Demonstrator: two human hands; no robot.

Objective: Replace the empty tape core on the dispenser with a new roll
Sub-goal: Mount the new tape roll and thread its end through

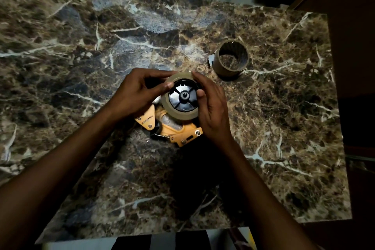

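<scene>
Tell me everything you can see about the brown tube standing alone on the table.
The empty tape core is a short, hollow cardboard-looking cylinder, dull brown, with fine ribbing on its inner wall. It stands upright on one open end on the marble-patterned table, so the tabletop shows through its middle. A small pale scrap, perhaps leftover tape, sticks out at its left side. It sits apart from the dispenser, beyond and to the right of it, and neither hand touches it.
</scene>
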